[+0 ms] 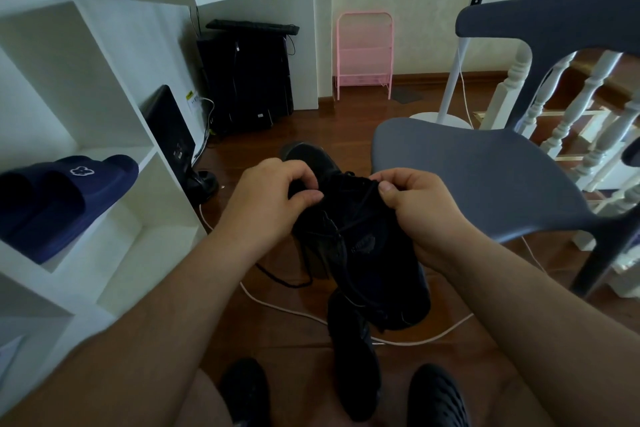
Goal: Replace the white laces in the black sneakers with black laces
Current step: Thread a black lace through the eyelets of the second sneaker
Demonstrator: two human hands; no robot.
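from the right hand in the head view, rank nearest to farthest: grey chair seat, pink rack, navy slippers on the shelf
Measured from the right hand, which pinches the black lace on the held sneaker:
1. Grey chair seat: just to its right, almost beside it.
2. Pink rack: against the far wall, straight ahead.
3. Navy slippers: across on the left, on the white shelf.
The last two are judged by image spacing, so fairly close.
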